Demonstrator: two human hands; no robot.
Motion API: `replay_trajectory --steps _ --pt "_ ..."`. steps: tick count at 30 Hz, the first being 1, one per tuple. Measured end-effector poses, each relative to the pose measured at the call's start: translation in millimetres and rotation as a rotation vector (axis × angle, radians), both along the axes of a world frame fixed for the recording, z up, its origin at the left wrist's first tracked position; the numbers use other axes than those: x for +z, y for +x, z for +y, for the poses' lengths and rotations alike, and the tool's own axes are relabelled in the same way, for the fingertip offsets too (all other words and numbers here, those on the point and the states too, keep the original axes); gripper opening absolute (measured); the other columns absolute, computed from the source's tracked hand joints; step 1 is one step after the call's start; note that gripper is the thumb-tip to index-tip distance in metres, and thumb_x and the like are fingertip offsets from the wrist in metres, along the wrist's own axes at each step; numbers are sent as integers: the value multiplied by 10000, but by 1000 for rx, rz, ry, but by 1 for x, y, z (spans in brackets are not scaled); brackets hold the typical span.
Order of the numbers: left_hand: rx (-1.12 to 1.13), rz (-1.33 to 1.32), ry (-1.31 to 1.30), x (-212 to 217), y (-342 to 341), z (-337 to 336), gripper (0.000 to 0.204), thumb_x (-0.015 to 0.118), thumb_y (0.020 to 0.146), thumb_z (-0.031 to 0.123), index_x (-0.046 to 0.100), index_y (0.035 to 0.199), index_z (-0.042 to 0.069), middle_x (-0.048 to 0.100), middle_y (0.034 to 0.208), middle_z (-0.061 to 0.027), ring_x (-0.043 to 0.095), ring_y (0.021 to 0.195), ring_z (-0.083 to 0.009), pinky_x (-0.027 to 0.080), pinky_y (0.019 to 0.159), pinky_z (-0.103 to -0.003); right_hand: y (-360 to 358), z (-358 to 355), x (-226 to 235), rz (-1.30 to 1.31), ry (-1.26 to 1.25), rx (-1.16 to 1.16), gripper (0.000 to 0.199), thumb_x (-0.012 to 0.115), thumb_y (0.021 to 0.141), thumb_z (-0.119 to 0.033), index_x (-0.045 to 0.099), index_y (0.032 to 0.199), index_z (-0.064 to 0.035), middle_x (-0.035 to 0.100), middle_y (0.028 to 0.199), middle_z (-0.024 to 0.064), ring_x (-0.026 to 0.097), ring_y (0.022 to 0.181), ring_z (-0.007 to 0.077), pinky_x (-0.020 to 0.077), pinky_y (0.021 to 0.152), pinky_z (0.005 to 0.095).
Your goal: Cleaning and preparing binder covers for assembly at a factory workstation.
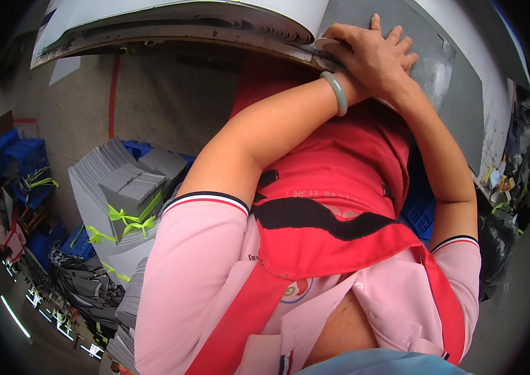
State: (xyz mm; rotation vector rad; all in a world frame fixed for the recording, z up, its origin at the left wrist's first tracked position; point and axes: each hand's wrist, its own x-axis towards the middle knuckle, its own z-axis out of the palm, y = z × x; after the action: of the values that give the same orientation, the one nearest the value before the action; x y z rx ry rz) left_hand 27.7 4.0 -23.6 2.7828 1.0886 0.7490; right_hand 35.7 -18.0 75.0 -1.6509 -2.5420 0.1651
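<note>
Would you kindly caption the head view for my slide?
Hands crossed over a grey sheet, pale-green bangle on the left wrist.

Honestly, we can't get one clean readable word out of this view. Best we've got is on the clothes: there's a faint row of pale printed characters [320, 194] across the bright red fabric apron [346, 153], broken up by the creases. Then we spotted a tiny bit of dark lettering [253, 257] on the pale pink collared cotton shirt [184, 275], right beside the folded apron bib, too small for us to make out. Lower down the same shirt we see a round blue-edged logo [296, 290] with red and green inside, partly covered by the apron.
</note>
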Motion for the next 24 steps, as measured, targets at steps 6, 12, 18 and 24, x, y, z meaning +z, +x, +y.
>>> replay_trajectory --steps 6,12,18,24 --pt "-21 -10 -13 7 -5 1 475 515 937 453 592 1328 194 487 1477 -127 375 1441 -365 181 1070 -801 -21 -11 18 -329 35 -171 217 649 947 -380 715 1100 -241 727 1057 109 625 1015 335 462 930 435" --pt "53 -50 -23 0 -7 0 433 520 957 376 570 1352 207 514 1432 -100 399 1411 -343 178 1102 -761 44 13 10 334 -253 -63 264 654 950 -321 696 1090 -102 719 971 155 679 937 310 507 863 402" --pt "12 -134 -44 5 10 0 276 564 928 260 704 1138 147 581 1331 -125 462 1360 -363 159 1081 -796 221 5 -34 869 -118 -599 279 722 948 -280 718 1088 -38 705 986 -20 618 934 69 473 852 232" --pt "3 -169 -5 3 -1 1 280 592 917 270 699 1139 137 587 1316 -127 458 1358 -361 163 1082 -790 267 -4 -53 737 -41 -911 310 766 912 -291 715 1079 -35 704 1005 1 626 896 89 481 860 233"
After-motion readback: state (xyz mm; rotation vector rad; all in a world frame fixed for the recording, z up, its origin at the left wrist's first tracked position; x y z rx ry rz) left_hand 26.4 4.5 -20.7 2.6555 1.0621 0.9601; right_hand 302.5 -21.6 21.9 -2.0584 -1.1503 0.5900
